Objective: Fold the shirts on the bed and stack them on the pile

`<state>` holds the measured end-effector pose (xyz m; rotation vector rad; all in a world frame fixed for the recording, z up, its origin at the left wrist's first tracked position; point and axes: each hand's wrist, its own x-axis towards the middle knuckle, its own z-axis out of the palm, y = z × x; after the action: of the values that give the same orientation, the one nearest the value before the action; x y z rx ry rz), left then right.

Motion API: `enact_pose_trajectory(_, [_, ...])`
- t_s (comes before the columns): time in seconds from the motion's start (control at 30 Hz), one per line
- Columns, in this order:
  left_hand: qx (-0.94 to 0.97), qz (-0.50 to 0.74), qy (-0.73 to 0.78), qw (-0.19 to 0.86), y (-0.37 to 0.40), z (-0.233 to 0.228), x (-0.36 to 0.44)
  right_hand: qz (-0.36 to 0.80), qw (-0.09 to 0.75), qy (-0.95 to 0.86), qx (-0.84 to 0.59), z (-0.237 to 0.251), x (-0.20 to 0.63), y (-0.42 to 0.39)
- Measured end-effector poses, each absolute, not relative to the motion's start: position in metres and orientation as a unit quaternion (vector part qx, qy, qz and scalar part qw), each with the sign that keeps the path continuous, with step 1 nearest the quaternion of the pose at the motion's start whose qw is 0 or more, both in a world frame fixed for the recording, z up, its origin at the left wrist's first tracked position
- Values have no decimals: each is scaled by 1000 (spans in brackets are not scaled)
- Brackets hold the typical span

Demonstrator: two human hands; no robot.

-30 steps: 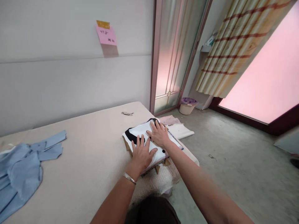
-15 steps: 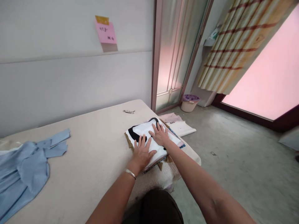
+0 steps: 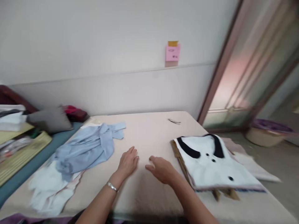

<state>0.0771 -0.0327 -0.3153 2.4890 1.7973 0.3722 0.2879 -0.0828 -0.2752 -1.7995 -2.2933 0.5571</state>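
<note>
My left hand (image 3: 128, 161), with a silver bracelet at the wrist, is over the cream-covered table (image 3: 149, 133) and holds nothing. Its thumb stands apart from the fingers. To its right, my right hand (image 3: 161, 169) is loosely curved, thumb apart, with nothing in it. A folded white shirt (image 3: 217, 169) with a black collar and black buttons tops a stack of folded clothes to the right of my right hand. Left of my left hand lies a crumpled light-blue garment (image 3: 90, 147), partly over a rumpled white garment (image 3: 52, 186).
Eyeglasses (image 3: 174, 121) lie near the table's back edge. A pink note (image 3: 173, 53) is taped to the wall. At far left are a grey cushion (image 3: 50, 119) and piled items. A bin (image 3: 266, 135) stands on the floor at right.
My hands have left the white shirt, where they lay flat, and moved left over the table. The view has turned left, bringing the whole blue garment and the cushion into sight.
</note>
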Motion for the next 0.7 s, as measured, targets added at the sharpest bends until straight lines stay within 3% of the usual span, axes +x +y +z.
enact_pose_trajectory(0.17, [640, 105, 761, 10, -11, -311, 13, 196, 28, -793, -576, -331, 213, -74])
enact_pose_trajectory(0.43, [517, 72, 853, -19, -6, -296, -74, 191, -21, -808, -556, -360, 220, -57])
enact_pose_trajectory(0.57, [370, 148, 906, -142, -21, -280, -135, 179, -15, -813, -554, -371, 221, -55])
enact_pose_trajectory(0.7, [235, 207, 947, -76, -30, -284, -182, 176, -3, -813, -556, -376, 218, -58])
